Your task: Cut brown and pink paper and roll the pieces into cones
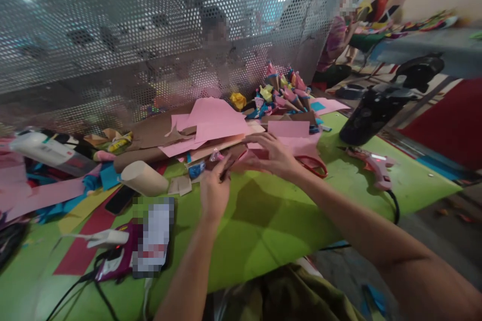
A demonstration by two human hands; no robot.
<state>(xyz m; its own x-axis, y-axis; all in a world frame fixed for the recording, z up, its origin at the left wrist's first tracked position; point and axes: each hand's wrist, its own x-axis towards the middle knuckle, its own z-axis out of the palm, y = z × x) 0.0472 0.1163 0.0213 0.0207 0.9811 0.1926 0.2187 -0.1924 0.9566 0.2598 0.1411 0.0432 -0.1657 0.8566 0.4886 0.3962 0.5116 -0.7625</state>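
My left hand point(214, 189) hovers over the green table point(263, 230) with its fingers pinched on something small and dark that I cannot name. My right hand point(270, 156) reaches toward it, fingers curled around the same spot near a pink sheet of paper point(288, 129). Red-handled scissors point(314, 165) lie just right of my right wrist. A pile of pink and brown paper point(214, 120) lies behind both hands.
A pink glue gun point(374, 165) lies at right, its cord over the table edge. A black machine point(380, 105) stands beyond it. A paper cone point(145, 179), a black phone point(119, 199) and paper scraps sit at left. Folded paper figures point(284, 93) stand before a perforated screen point(150, 35). People sit behind.
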